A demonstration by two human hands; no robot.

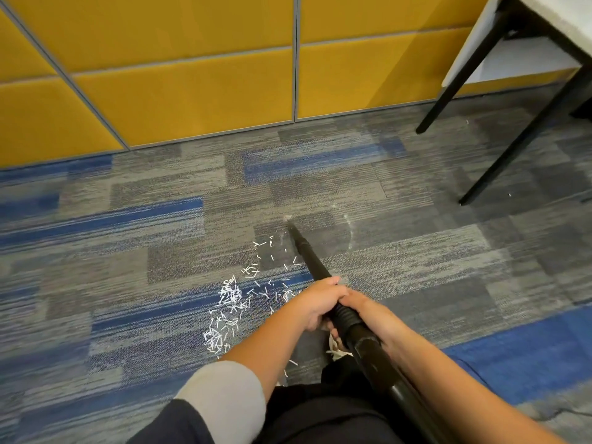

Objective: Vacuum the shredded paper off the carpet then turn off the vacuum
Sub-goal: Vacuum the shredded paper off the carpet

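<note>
Both hands are wrapped round the black vacuum wand (pixel 312 261). The left grip (pixel 320 304) is curled over the tube from the left, and the right grip (pixel 373 318) clasps it just behind, the two touching at the ribbed collar (pixel 344 315). A grey sleeve (pixel 224 389) covers the left upper arm, nearest of all.

The wand is a slim, glossy black tube with a dusty scuff just behind the right grip. It narrows towards its far end. Its long axis runs from the near right up to the far left, sloping down to the floor, and the nozzle tip (pixel 293 227) sits on the carpet (pixel 128 251) ahead of the hands.

The shredded paper (pixel 229 299) lies left of the wand. It is thick in a white clump near the left forearm and thins to single strips towards the tip. A few more bits show under the hands. The carpet is grey with blue streaks, and a pale curved mark (pixel 350 232) lies right of the tip.

Farther off, yellow wall panels (pixel 192 97) with grey seams close the far side. At the far right stands a white-topped table (pixel 474 49), its black legs (pixel 512 149) planted on the carpet well apart from the nozzle. Nothing lies between the tip and the strips.
</note>
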